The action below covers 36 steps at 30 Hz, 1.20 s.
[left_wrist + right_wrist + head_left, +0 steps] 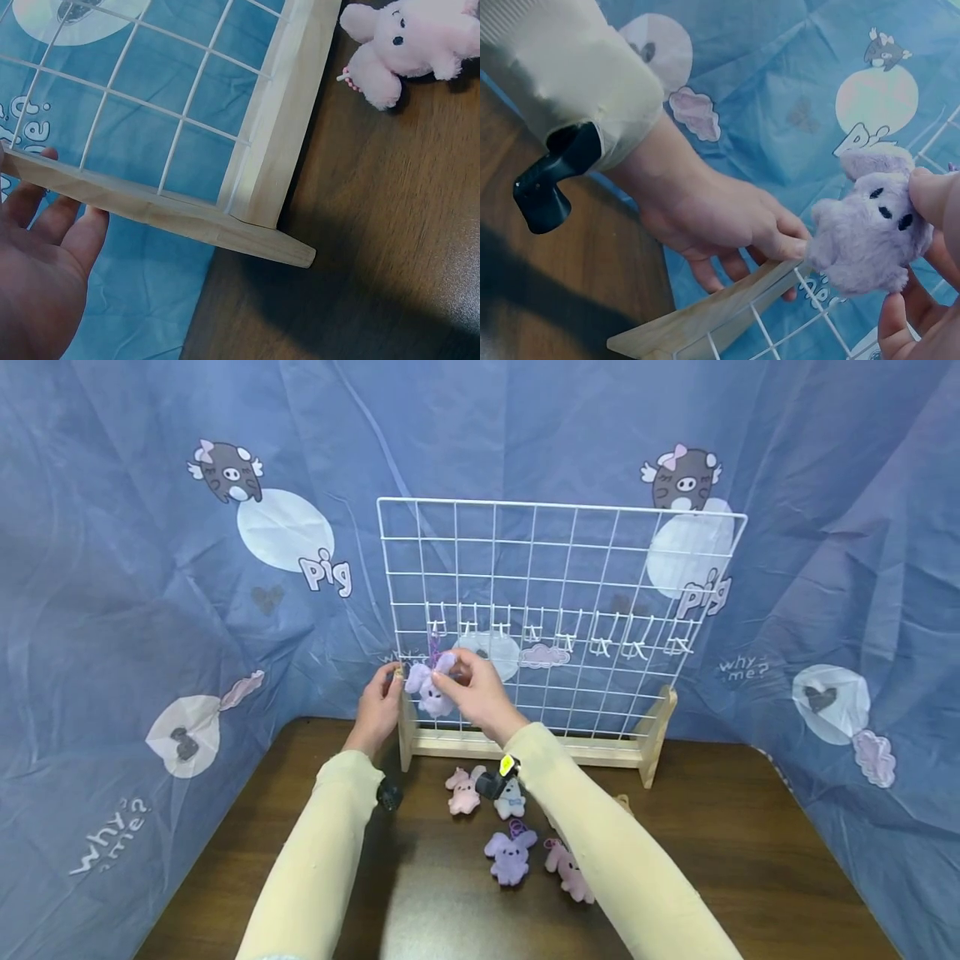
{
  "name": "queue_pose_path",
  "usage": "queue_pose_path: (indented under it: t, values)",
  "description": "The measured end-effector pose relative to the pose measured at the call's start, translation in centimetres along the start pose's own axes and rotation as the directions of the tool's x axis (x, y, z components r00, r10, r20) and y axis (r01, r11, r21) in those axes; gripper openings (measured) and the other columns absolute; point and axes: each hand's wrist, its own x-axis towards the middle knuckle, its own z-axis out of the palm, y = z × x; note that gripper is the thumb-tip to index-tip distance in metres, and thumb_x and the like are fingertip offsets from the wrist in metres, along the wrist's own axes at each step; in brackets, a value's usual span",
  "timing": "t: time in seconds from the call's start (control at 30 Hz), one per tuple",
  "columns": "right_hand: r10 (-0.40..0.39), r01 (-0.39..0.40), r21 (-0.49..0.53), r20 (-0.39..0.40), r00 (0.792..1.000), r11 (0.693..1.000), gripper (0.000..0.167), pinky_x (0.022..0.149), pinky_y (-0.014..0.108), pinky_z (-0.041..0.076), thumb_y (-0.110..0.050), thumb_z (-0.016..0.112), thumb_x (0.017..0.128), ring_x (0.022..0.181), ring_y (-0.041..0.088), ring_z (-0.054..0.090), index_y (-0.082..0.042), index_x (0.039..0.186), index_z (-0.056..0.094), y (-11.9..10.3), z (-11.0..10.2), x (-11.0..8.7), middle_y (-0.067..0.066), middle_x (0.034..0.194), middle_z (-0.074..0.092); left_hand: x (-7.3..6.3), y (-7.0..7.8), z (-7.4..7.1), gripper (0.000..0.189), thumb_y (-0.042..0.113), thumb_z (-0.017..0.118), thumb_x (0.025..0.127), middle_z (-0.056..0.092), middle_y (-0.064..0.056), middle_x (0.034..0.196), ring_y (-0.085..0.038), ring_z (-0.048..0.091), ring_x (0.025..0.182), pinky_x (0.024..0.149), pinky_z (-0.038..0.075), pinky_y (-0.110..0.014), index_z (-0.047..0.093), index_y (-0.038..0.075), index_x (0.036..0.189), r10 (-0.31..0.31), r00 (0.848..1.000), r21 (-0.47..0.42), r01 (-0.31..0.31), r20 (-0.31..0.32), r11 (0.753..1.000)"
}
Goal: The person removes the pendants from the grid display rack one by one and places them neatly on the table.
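My right hand [483,695] pinches a small lilac plush toy [431,697] with floppy ears, in front of the left side of a white wire grid rack [562,507]. From the toy's head a purple cord [434,647] runs up to the leftmost hook [439,627]. The right wrist view shows the plush toy's dark eyes and nose, with the thumb on its head and fingers beneath. My left hand [377,706] grips the rack's left wooden upright [157,206], thumb in front and fingers behind.
Several white hooks [601,647] hang in a row along the grid. On the brown table [712,860] lie more plush toys: pink [462,792], grey [511,800], lilac [510,858] and darker pink [570,872]. A blue printed cloth [480,427] surrounds the table.
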Motion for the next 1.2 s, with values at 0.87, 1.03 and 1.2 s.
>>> queue_pose_path:
  t: [0.87,1.03,1.2]
  values:
    - [-0.009,0.01,-0.006,0.136,0.991,1.0,0.027,0.089,0.033,0.059,-0.006,0.069,0.101,0.097,0.016,0.072,0.005,0.125,0.068,0.2,-2.7,-6.0,0.019,0.117,0.074,0.1,-0.5,-0.2,0.039,0.026,0.046,0.114,0.059,-0.024,0.145,-0.036,0.055,0.132,0.112,0.042,-0.053,0.051,0.012,0.15,-0.002,0.999,-0.019,0.003,0.033,1.0]
    - [-0.019,0.021,-0.011,0.142,0.99,1.0,0.027,0.087,0.029,0.058,-0.007,0.071,0.099,0.095,0.016,0.072,0.006,0.122,0.068,0.6,-2.6,-7.0,0.017,0.115,0.074,0.1,-0.6,-0.2,0.039,0.026,0.046,0.114,0.06,-0.025,0.142,-0.035,0.056,0.126,0.106,0.044,-0.051,0.051,0.011,0.15,0.001,1.0,-0.023,-0.001,0.024,1.0]
    - [-0.012,0.007,0.032,0.143,0.99,0.999,0.026,0.086,0.032,0.06,-0.004,0.073,0.097,0.095,0.015,0.072,0.008,0.119,0.068,1.1,-2.5,-7.8,0.018,0.112,0.073,0.2,-0.4,-0.2,0.039,0.027,0.046,0.114,0.061,-0.024,0.141,-0.034,0.057,0.121,0.103,0.046,-0.051,0.051,0.013,0.15,-0.002,1.0,-0.014,0.003,0.022,1.0]
